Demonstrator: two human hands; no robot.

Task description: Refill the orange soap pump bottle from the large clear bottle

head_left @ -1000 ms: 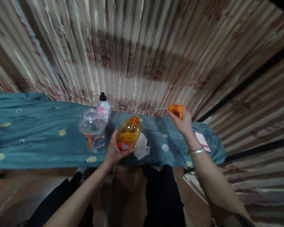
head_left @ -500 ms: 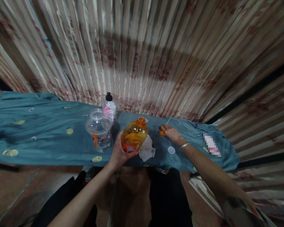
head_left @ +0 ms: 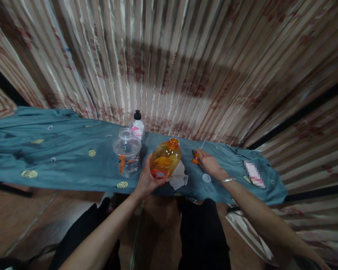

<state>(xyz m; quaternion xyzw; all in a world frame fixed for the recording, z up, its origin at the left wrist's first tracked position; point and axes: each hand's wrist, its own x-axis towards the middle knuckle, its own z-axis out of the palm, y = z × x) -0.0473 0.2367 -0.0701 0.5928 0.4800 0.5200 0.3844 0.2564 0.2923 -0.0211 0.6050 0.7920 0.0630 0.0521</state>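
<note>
Right hand (head_left: 211,165) has dropped from mid-air, fingers closed on orange pump cap (head_left: 196,159) lying right of uncapped orange bottle (head_left: 165,160); left hand (head_left: 148,180) clamps bottle steady on teal cloth (head_left: 59,153)

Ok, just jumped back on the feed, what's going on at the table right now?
A person stands at a table under a teal cloth. The left hand grips an uncapped orange bottle, tilted on the cloth. The right hand rests on the cloth over an orange pump cap. A white rag lies beside the bottle; a clear open jar and a black-capped bottle stand behind.
</note>
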